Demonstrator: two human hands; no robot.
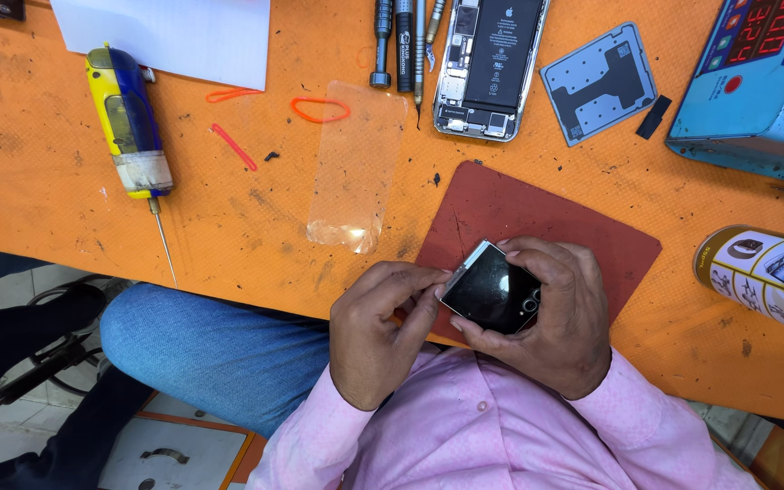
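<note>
A small black folded phone (492, 290) with a silver edge is held over the near edge of a dark red mat (537, 222). My right hand (560, 322) wraps around the phone's right side and bottom. Beside it, my left hand (378, 327) has its fingertips pressed against the phone's left silver edge. Both wrists wear pink sleeves.
On the orange table (65, 172) lie a clear screen film (356, 172), a yellow and blue tool with a needle tip (129, 122), an opened phone showing its battery (492, 63), a grey phone plate (599, 83), screwdrivers (401, 41), a blue machine (759, 77) and a can (769, 277).
</note>
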